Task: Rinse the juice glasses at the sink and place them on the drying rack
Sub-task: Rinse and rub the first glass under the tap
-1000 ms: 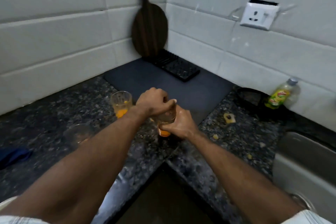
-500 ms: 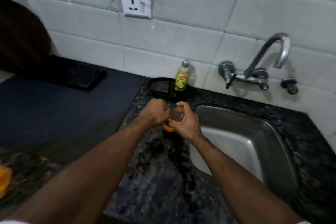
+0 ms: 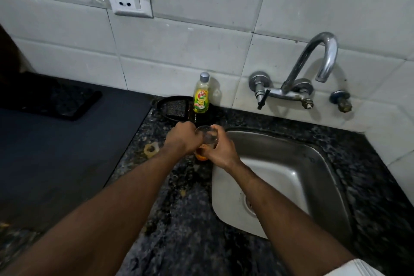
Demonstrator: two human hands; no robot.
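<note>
Held thing: clear juice glass [image 3: 207,139] with orange dregs at bottom, upright, long axis near vertical, above dark speckled stone desk [image 3: 179,219], just left of stainless steel sink [image 3: 291,148] rim. Right hand [image 3: 220,150] wraps it from sink side. Left hand [image 3: 182,139] curls against rim from other side. Basin lies right of both hands, right hand nearer. Curved chrome tap [image 3: 313,67] beyond basin, no water visible. Likely next: carry glass rightward under spout. Black drying rack [image 3: 53,101] well apart, far left.
</note>
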